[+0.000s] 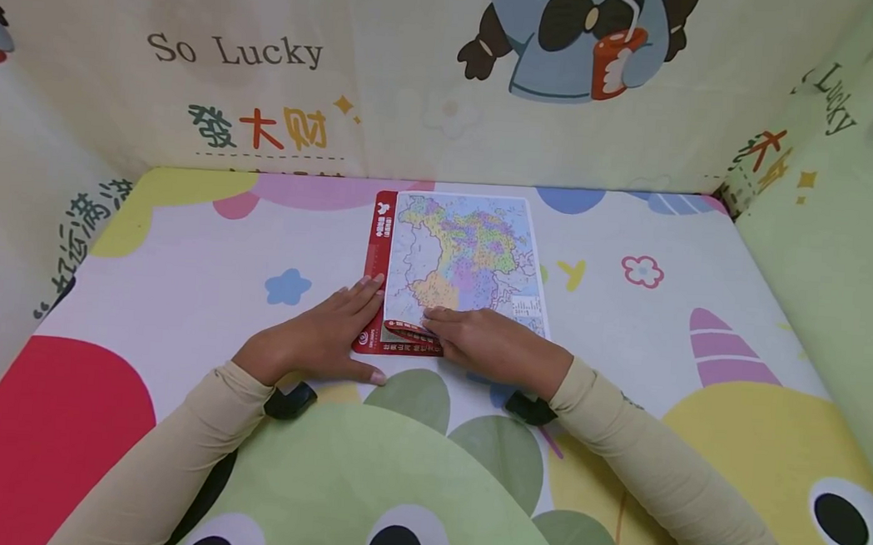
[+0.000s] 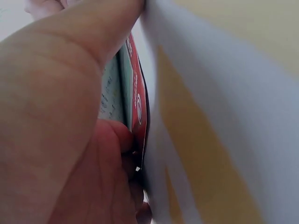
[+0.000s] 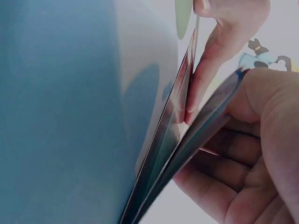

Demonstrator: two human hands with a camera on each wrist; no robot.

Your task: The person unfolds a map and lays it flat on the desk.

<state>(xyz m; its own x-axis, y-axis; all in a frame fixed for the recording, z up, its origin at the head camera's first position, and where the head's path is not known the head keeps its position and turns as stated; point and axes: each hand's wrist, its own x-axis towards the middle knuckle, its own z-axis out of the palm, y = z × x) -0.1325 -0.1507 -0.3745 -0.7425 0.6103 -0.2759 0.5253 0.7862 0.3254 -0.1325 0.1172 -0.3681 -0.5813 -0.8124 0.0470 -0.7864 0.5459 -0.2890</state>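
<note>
A map with a red margin lies turned sideways on the table, its upper leaf lifted at the near left corner. My right hand pinches that raised leaf between thumb and curled fingers. In the right wrist view, the lifted leaf stands apart from the lower layer, with a narrow gap between them. My left hand rests on the red left margin, fingers straight and thumb spread toward me. The left wrist view shows the red lower edge beside the left palm.
The table is covered by a cloth printed with cartoon shapes. A printed curtain hangs along the back, with more fabric at the right side. Dark wrist devices sit under both wrists.
</note>
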